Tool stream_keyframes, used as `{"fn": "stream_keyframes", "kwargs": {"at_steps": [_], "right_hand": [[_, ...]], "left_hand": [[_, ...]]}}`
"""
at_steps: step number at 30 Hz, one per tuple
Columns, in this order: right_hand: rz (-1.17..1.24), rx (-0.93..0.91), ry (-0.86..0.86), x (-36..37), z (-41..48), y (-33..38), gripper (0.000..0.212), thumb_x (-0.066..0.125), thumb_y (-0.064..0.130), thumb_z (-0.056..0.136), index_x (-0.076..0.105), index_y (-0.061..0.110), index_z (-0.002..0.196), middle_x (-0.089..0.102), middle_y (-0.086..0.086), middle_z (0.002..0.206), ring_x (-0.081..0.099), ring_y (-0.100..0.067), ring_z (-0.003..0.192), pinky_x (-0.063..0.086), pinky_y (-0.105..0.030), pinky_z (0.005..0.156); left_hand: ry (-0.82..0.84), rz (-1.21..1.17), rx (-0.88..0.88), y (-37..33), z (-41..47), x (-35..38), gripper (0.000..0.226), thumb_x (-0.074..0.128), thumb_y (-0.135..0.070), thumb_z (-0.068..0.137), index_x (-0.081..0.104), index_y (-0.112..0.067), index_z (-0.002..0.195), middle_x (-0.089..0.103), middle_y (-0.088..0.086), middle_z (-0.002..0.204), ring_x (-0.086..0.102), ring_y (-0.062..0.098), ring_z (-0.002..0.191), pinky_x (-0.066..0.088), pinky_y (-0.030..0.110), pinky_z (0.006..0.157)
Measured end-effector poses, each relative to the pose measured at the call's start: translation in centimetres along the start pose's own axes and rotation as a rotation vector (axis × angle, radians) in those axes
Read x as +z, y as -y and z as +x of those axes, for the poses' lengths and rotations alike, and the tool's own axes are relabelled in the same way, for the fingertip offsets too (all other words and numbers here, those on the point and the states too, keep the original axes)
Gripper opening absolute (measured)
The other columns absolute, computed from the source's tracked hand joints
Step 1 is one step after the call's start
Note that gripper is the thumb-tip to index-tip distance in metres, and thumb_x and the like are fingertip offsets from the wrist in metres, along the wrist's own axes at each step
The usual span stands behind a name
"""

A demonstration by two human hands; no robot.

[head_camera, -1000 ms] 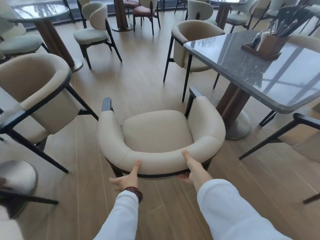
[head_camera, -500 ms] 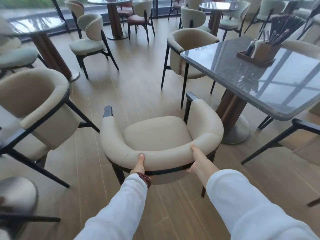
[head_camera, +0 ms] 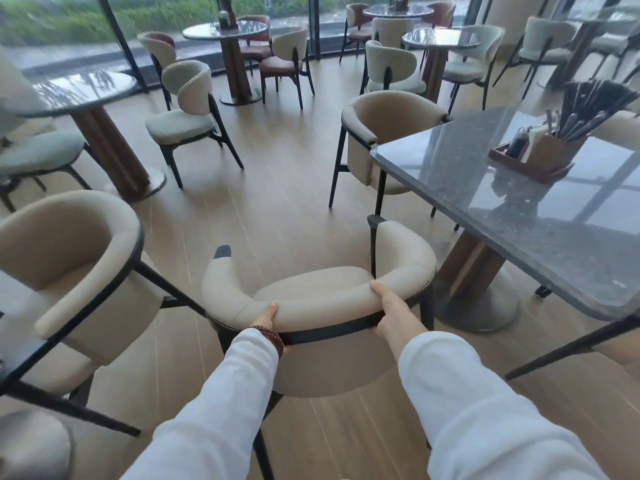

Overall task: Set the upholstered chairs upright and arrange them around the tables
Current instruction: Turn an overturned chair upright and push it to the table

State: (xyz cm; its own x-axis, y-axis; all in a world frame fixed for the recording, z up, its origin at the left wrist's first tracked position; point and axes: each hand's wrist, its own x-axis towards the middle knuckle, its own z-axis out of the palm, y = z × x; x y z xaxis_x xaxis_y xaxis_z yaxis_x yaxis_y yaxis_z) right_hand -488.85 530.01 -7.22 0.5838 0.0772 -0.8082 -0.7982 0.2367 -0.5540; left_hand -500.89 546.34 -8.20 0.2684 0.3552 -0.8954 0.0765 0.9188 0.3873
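A cream upholstered chair [head_camera: 311, 292] with a curved backrest and black frame stands upright right in front of me, next to the grey stone table [head_camera: 519, 216] on the right. My left hand [head_camera: 266, 317] grips the padded backrest at its left, thumb on top. My right hand [head_camera: 393, 313] grips the backrest at its right, fingers under the black rail. A second cream chair [head_camera: 69, 271] lies tipped over at the left, its black legs pointing toward me.
Another cream chair [head_camera: 377, 140] stands at the table's far end. A wooden cutlery holder [head_camera: 540, 157] sits on the table. Round tables [head_camera: 79, 95] with several chairs fill the back and left. A black chair leg [head_camera: 571, 344] juts in at right.
My left hand has closed onto the backrest. The chair has risen and come nearer to me, and my view has lifted toward the windows.
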Motion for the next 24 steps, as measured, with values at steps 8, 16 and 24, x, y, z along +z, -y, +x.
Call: {"fn": "stream_keyframes", "kwargs": {"at_steps": [8,16,24], "right_hand": [[0.016,-0.042,-0.011,5.7,2.4,2.7,0.077,0.083,0.020,0.069,0.042,0.012,0.133,0.057,-0.009,0.119,0.053,-0.031,0.113,0.044,-0.052,0.101],[-0.014,-0.093,-0.069,8.1,3.3,3.9,0.076,0.083,0.018,0.069,0.041,0.011,0.132,0.056,-0.007,0.115,0.052,-0.028,0.103,0.049,-0.046,0.088],[0.028,-0.078,-0.064,6.2,2.4,2.3,0.074,0.083,0.015,0.070,0.043,0.012,0.133,0.056,-0.007,0.101,0.052,-0.031,0.102,0.049,-0.050,0.091]], "left_hand": [[0.033,0.038,-0.014,-5.4,1.3,3.7,0.073,0.071,-0.038,0.080,0.034,-0.021,0.140,0.047,0.003,0.139,0.048,0.028,0.125,0.042,0.047,0.102],[0.078,0.079,-0.079,-8.2,1.9,5.2,0.073,0.074,-0.045,0.076,0.038,-0.020,0.135,0.050,0.003,0.134,0.051,0.028,0.121,0.044,0.047,0.085],[0.120,0.105,-0.143,-6.5,2.1,3.9,0.059,0.064,-0.039,0.086,0.040,-0.016,0.134,0.049,0.008,0.137,0.048,0.027,0.125,0.041,0.045,0.095]]}}
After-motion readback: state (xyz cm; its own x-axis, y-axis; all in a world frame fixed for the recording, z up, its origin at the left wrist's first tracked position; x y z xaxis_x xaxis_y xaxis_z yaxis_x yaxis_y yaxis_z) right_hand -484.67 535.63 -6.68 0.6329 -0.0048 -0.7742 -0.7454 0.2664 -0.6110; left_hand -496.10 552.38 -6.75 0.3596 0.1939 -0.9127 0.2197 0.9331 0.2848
